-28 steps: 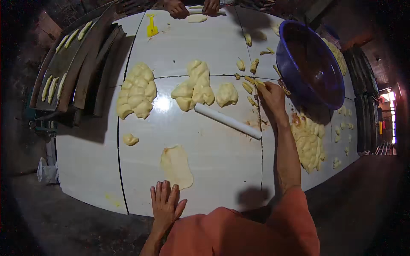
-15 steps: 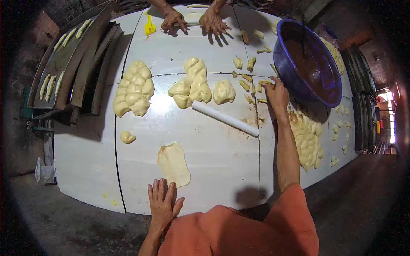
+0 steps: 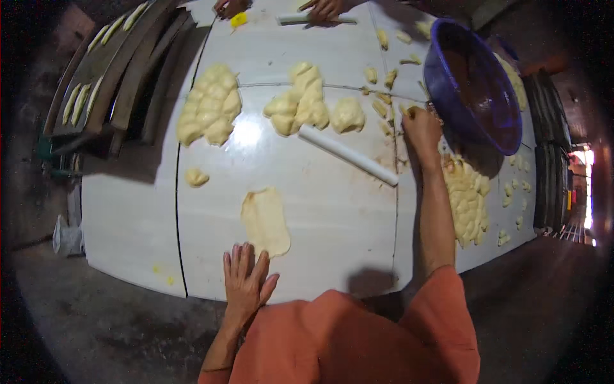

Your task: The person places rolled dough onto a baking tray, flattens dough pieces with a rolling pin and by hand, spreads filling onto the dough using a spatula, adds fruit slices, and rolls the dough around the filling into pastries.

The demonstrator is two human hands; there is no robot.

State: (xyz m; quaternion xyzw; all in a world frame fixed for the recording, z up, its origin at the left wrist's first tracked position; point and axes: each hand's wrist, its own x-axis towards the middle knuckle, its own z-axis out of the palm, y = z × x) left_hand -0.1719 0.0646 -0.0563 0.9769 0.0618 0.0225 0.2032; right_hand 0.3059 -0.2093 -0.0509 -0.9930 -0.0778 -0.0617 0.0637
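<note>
My left hand [image 3: 244, 281] lies flat with fingers spread at the table's near edge, its fingertips by the lower end of a flattened oval dough sheet [image 3: 266, 221]. My right hand [image 3: 422, 134] is stretched out beside the blue tub [image 3: 441, 77]. Its fingers are pinched around a short yellow banana-like strip [image 3: 403, 110], mostly covered by the hand. Several similar yellow strips [image 3: 380, 109] lie just left of it. A white rolling pin [image 3: 348, 155] rests slantwise beyond the sheet. A small dough ball [image 3: 196, 178] sits left of the sheet.
Lumpy dough portions [image 3: 210, 105] and more dough [image 3: 300, 102] lie mid-table. Flattened dough pieces [image 3: 468, 201] are under my right forearm's right side. Brown paste is in the tub. Stacked metal trays [image 3: 102, 70] stand left. Across the table, another person's hand [image 3: 326, 9] touches a rod.
My right hand has closed its fingers around a strip and drawn slightly nearer the tub. The view has shifted, so the table sits higher. The other person's hands have moved apart.
</note>
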